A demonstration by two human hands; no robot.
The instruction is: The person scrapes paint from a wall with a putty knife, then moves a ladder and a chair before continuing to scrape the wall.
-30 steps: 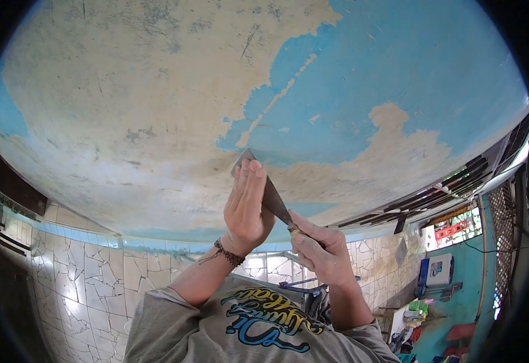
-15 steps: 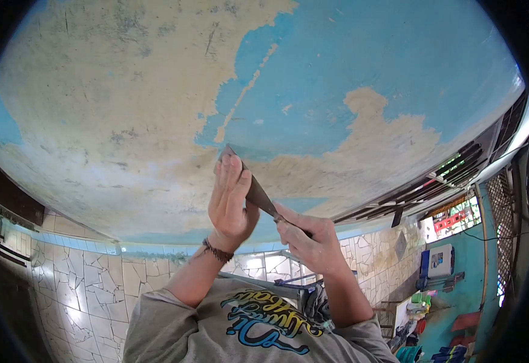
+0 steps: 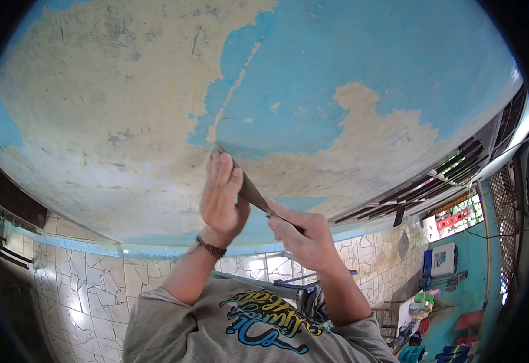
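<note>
Scraper slants from your right hand, clamped on its handle, up-left under your flat left hand to the ceiling.

the grey shirt bore blue and yellow script lettering, upside down in view and too stylised to read.

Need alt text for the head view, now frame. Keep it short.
Two hands press a scraper to a ceiling of peeling blue paint: the left hand lies flat on the blade, the right hand grips the handle. Bare beige patches show where paint is gone; a tiled wall lies beyond.
</note>
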